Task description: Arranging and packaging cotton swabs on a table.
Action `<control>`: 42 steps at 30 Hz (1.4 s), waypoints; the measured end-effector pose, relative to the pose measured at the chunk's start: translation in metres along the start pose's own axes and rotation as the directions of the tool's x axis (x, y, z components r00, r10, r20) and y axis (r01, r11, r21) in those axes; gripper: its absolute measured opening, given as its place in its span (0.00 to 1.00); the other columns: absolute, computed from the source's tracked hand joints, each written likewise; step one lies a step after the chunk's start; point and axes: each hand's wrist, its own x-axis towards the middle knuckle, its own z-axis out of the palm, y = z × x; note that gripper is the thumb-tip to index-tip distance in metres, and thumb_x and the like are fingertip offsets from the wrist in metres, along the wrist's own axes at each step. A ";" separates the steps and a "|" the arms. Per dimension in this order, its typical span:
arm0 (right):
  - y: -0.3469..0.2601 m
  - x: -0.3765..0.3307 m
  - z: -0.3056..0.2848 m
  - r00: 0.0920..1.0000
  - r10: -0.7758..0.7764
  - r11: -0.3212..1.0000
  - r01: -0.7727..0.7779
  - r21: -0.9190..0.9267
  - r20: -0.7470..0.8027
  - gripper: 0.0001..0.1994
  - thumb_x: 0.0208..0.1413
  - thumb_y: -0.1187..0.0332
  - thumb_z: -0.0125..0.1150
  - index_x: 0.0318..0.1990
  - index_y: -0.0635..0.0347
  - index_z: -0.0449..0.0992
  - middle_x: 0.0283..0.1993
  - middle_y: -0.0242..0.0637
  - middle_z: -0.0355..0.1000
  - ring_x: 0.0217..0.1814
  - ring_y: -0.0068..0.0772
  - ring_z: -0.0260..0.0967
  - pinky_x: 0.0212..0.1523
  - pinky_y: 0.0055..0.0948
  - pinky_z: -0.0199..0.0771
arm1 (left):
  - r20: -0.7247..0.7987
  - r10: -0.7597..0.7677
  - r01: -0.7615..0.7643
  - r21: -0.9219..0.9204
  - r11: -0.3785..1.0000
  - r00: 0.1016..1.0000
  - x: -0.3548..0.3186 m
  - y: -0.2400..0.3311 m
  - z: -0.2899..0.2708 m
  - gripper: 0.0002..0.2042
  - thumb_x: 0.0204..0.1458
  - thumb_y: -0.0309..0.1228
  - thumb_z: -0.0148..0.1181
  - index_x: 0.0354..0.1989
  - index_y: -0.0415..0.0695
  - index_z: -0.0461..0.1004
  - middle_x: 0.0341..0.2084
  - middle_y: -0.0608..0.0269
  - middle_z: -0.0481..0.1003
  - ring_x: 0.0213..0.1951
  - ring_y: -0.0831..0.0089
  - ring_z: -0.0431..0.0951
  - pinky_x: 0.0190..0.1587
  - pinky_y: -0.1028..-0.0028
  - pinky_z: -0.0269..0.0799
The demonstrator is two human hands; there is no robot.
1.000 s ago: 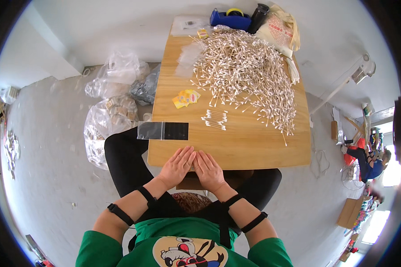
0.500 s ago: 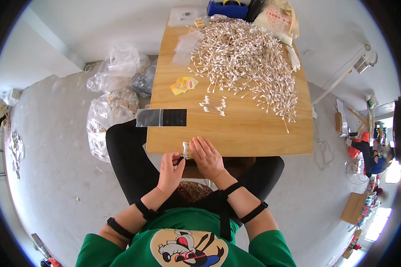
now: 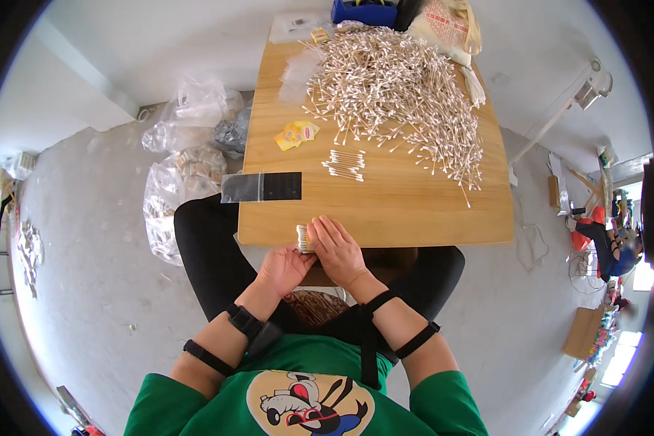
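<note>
At the near edge of the wooden table (image 3: 429, 221), both hands meet around a small bundle of cotton swabs (image 3: 302, 238), its white tips facing left. My right hand (image 3: 334, 251) lies over the bundle's right side with the fingers together, and a bit of yellow shows beside the tips. My left hand (image 3: 283, 267) cups the bundle from below and the left, its fingertips partly hidden under it. Further in on the table lies a small row of cotton swabs (image 3: 344, 165). Left of that row are yellow printed cards (image 3: 296, 135), fanned out.
A large heap of cotton swabs (image 3: 392, 87) covers the far table. A clear bag on a black strip (image 3: 282, 186) overhangs the left edge. Clear bags (image 3: 301, 73), a blue tape dispenser (image 3: 363, 12) and a cloth sack (image 3: 443, 29) lie behind. Filled plastic bags (image 3: 171, 196) stand on the floor.
My left hand has moved in closer, rolling its palm up under the bundle. My right hand stays over the bundle. The view has shifted slightly.
</note>
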 end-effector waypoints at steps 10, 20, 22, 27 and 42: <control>0.000 -0.001 -0.001 0.999 -0.001 0.996 0.006 0.086 -0.050 0.27 0.52 0.72 0.56 0.63 0.65 0.68 0.66 0.43 0.65 0.71 0.43 0.61 0.71 0.42 0.63 | -0.162 -0.049 0.036 -0.086 0.996 0.986 -0.015 0.007 0.041 0.18 0.65 0.33 0.47 0.60 0.38 0.66 0.58 0.55 0.69 0.61 0.57 0.66 0.69 0.57 0.58; 0.004 -0.003 -0.004 0.995 -0.037 0.994 0.046 0.096 -0.094 0.23 0.53 0.68 0.56 0.59 0.63 0.70 0.62 0.43 0.69 0.68 0.42 0.64 0.69 0.41 0.65 | -0.273 -0.148 0.178 0.086 0.980 0.951 -0.026 0.020 0.069 0.26 0.69 0.37 0.42 0.69 0.34 0.52 0.67 0.46 0.57 0.69 0.47 0.56 0.75 0.48 0.43; 0.005 -0.003 -0.002 0.988 -0.056 0.989 0.074 0.127 -0.141 0.22 0.52 0.69 0.56 0.57 0.63 0.72 0.60 0.41 0.70 0.66 0.40 0.66 0.67 0.40 0.69 | -0.284 -0.164 0.191 0.071 0.979 0.945 -0.029 0.020 0.069 0.25 0.69 0.39 0.42 0.66 0.31 0.53 0.64 0.46 0.61 0.67 0.52 0.59 0.74 0.54 0.46; 0.005 -0.009 0.005 0.983 -0.045 0.980 0.077 0.182 -0.177 0.24 0.48 0.70 0.57 0.56 0.61 0.75 0.55 0.38 0.73 0.60 0.39 0.70 0.59 0.39 0.74 | -0.309 -0.161 0.182 0.040 0.982 0.937 -0.033 0.019 0.075 0.26 0.70 0.40 0.38 0.67 0.30 0.52 0.64 0.45 0.60 0.67 0.52 0.60 0.75 0.53 0.46; 0.005 0.015 0.001 0.993 0.112 0.952 -0.095 0.290 -0.042 0.21 0.50 0.72 0.58 0.54 0.62 0.74 0.48 0.43 0.73 0.50 0.47 0.70 0.49 0.41 0.73 | -0.175 -0.206 0.233 0.146 0.961 0.963 -0.026 0.036 0.044 0.28 0.72 0.45 0.34 0.64 0.30 0.58 0.59 0.43 0.68 0.63 0.51 0.68 0.69 0.54 0.60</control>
